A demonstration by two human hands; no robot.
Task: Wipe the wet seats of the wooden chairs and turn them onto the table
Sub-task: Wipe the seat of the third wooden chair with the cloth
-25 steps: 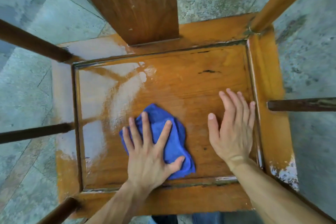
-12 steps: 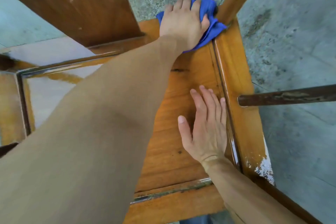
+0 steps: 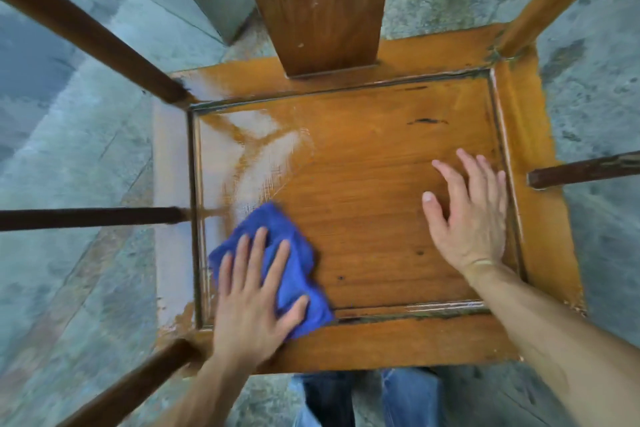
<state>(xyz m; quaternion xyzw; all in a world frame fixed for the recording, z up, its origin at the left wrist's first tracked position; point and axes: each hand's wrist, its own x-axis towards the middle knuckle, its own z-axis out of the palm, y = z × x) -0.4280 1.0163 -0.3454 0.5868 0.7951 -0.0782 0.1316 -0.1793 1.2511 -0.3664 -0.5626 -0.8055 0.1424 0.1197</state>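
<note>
The wooden chair seat (image 3: 363,184) lies under both my palms. My right hand (image 3: 471,215) rests flat, fingers straight, grasping nothing. My left hand (image 3: 252,295) presses the blue cloth (image 3: 294,274) flat, fingers spread, beside wet streaks (image 3: 256,142).

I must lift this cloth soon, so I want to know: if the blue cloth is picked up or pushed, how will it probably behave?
The blue cloth lies bunched in soft folds under the left hand, so it would likely hang floppy. It looks thin, probably light. The chair seat shines wet at the left, so the cloth may be damp and drag slightly.
</note>
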